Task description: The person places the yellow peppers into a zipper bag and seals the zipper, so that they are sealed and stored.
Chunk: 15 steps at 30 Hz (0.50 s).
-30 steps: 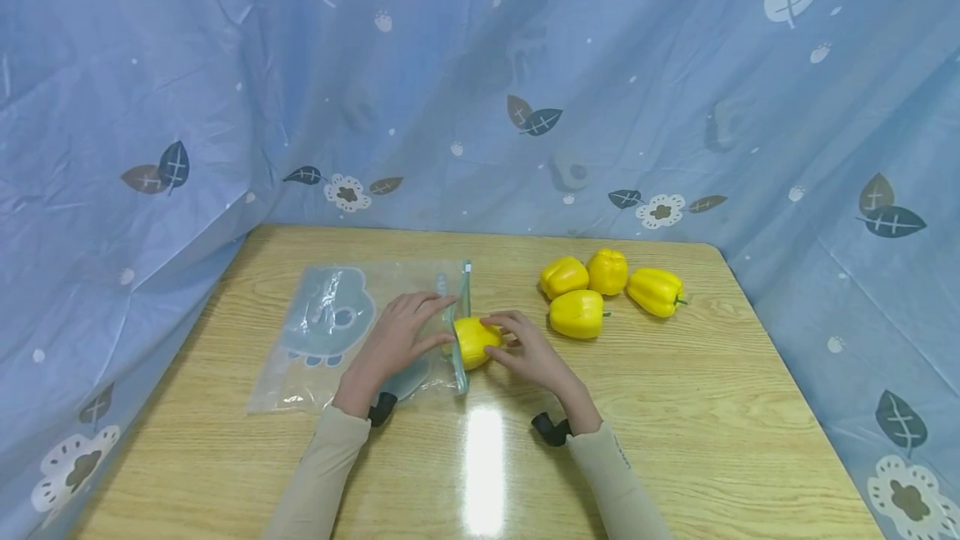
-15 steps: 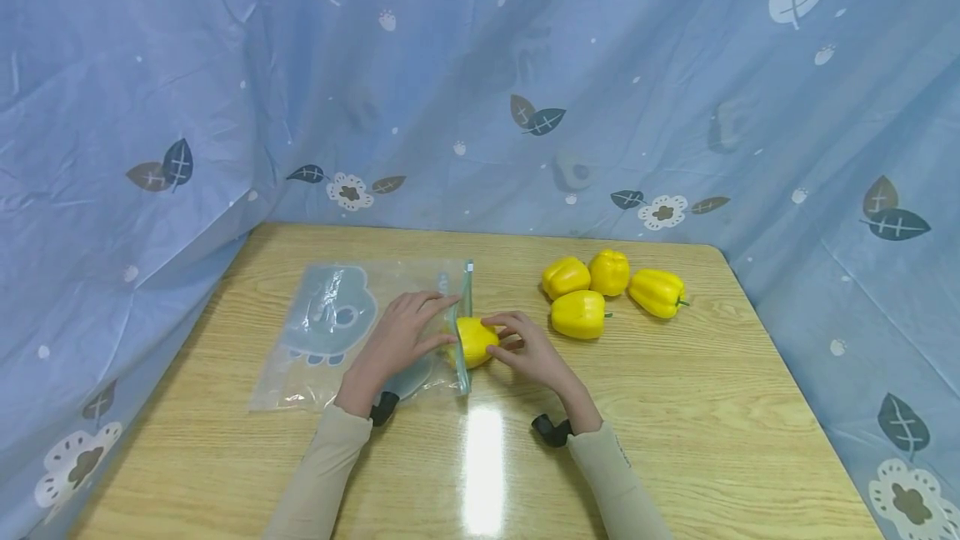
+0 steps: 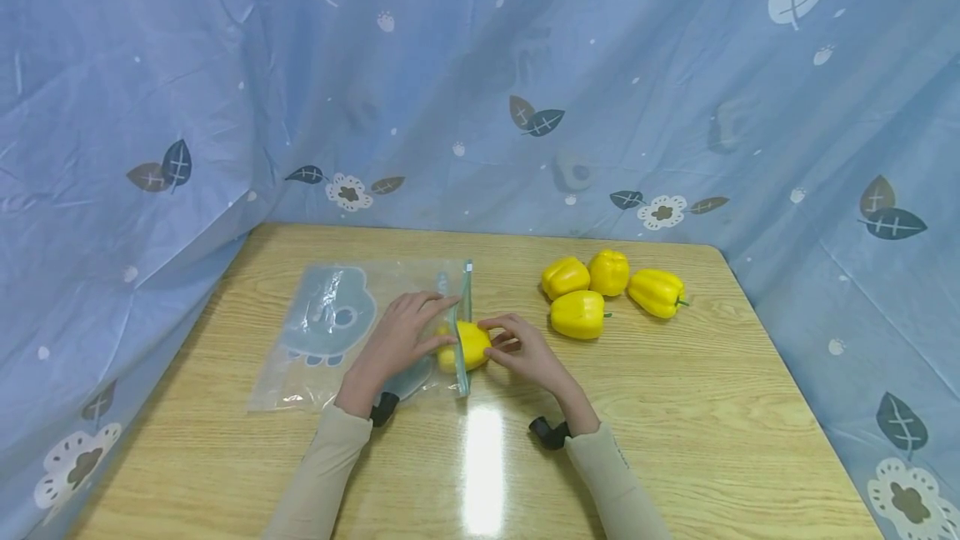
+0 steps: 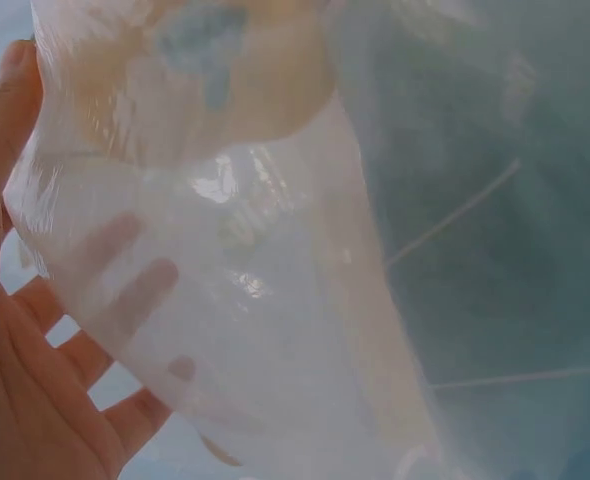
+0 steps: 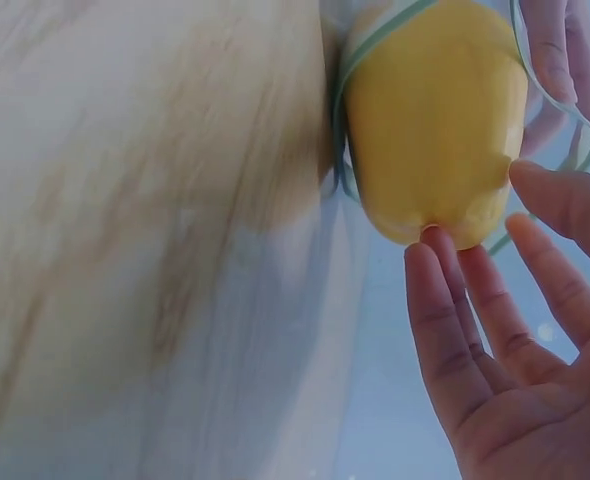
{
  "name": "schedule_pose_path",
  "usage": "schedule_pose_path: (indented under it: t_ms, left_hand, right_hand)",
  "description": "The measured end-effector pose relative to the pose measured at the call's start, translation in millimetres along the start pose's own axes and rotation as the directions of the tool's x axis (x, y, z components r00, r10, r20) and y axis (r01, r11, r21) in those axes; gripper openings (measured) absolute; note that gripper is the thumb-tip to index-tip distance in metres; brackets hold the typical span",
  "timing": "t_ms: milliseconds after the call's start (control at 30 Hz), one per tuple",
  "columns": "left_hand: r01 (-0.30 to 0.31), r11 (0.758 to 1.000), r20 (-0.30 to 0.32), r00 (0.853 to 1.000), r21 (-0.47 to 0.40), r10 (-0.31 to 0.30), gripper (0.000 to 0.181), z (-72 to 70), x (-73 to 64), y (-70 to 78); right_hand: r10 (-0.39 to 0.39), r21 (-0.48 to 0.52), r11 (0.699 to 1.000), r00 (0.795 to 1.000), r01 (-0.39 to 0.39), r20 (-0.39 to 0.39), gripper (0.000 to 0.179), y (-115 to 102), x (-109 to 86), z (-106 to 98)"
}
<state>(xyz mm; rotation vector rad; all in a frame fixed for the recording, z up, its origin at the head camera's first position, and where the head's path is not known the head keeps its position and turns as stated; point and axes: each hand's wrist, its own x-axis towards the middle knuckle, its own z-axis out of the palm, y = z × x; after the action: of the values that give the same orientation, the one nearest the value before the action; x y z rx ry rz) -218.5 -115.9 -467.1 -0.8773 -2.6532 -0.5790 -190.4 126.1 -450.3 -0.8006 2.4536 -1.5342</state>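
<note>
A clear zip bag (image 3: 405, 273) with a pale blue animal print lies flat on the table, its green-edged mouth towards the right. At that mouth my left hand (image 3: 397, 336) holds the edge; in the left wrist view some fingers of the left hand (image 4: 50, 390) show through the film. A yellow bell pepper (image 3: 474, 346) lies partly inside the bag, its rear end sticking out. My right hand (image 3: 525, 350) has thumb and fingers on that end. The right wrist view shows the right hand's fingertips (image 5: 435, 270) touching the end of the pepper (image 5: 435, 120).
Several more yellow bell peppers (image 3: 577, 314) lie to the right, towards the back of the wooden table (image 3: 675, 407). One pepper (image 3: 656, 292) sits slightly apart, its green stem pointing right. A blue patterned curtain (image 3: 465, 65) closes off the back and sides.
The pepper at the bag's mouth has slid left, further into the bag, and the right hand has shifted slightly with it. The left hand has hardly moved.
</note>
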Motion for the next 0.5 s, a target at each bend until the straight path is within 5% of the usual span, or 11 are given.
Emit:
schedule_pose_path:
  t_ms: [500]
  left_hand:
    - [0.009, 1.0, 0.009, 1.0, 0.017, -0.009, 0.058, 3.7, 0.3, -1.0]
  right_hand:
    - [-0.002, 0.088, 0.996, 1.0, 0.001, 0.014, 0.036, 7.8, 1.8, 10.1]
